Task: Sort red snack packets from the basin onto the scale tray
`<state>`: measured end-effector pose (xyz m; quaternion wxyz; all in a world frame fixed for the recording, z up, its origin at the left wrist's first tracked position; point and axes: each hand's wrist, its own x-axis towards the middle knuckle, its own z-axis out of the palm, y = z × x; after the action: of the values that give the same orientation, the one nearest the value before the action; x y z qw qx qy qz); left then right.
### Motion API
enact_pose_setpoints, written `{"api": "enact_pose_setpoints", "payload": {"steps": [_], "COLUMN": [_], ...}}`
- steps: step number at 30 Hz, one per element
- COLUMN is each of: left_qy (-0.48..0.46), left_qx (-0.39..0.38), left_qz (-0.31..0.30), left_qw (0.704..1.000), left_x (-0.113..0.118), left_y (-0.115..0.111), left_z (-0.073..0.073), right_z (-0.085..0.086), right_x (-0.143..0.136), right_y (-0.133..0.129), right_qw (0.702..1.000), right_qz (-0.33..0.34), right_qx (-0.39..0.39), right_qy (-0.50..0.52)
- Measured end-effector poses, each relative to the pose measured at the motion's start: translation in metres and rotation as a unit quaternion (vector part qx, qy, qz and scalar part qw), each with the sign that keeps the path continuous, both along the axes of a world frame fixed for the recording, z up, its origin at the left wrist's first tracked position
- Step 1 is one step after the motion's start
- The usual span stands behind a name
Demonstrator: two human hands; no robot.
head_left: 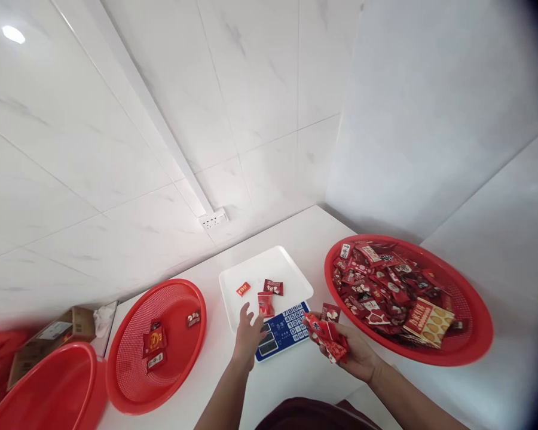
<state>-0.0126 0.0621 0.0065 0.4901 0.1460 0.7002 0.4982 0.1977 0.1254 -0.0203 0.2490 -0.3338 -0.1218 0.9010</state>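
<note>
My left hand (247, 337) hovers at the near edge of the white scale tray (233, 275), fingers spread and holding nothing. Just beyond its fingertips is a red snack packet (265, 303), over the tray's front edge; whether it rests there or is falling I cannot tell. Two more small packets lie on the tray, a dark red one (273, 287) and a little bright red one (242, 289). My right hand (356, 355), palm up, is closed around several red snack packets (327, 337), beside the scale's blue keypad panel (284, 331).
To the right, a large red basket (479, 334) is heaped with wrapped snacks. Left of the scale stands a red mesh basket (130, 352) with a few packets. Another red basin (49, 388) and a cardboard box (78, 325) are farther left. A socket strip (214, 220) is on the wall.
</note>
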Motion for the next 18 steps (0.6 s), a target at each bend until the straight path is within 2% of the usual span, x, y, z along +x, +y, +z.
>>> {"api": "enact_pose_setpoints", "payload": {"steps": [2, 4, 8, 10, 12, 18], "left_qy": [0.061, 0.073, -0.085, -0.138, -0.166, -0.232], "left_qx": [-0.012, 0.007, -0.008, -0.012, -0.013, 0.008], "left_qz": [-0.043, -0.103, -0.199, -0.199, -0.173, -0.105], "left_qw": [0.997, 0.992, 0.976, 0.97, 0.971, 0.967], "left_x": [0.011, 0.028, 0.058, 0.062, 0.061, 0.048], "left_y": [-0.007, -0.017, -0.03, -0.031, -0.03, -0.027], "left_z": [0.002, 0.006, 0.012, 0.014, 0.015, 0.021], "right_z": [0.0, 0.003, 0.011, 0.013, 0.014, 0.019], "right_x": [-0.002, -0.006, -0.014, -0.018, -0.022, -0.027], "right_y": [-0.004, -0.01, -0.021, -0.025, -0.027, -0.026], "right_qw": [0.999, 0.996, 0.983, 0.975, 0.97, 0.98], "right_qz": [0.008, 0.024, 0.071, 0.087, 0.095, 0.094], "right_qx": [0.018, 0.045, 0.128, 0.175, 0.199, 0.155], "right_qy": [-0.032, -0.077, -0.111, -0.108, -0.107, -0.084]}}
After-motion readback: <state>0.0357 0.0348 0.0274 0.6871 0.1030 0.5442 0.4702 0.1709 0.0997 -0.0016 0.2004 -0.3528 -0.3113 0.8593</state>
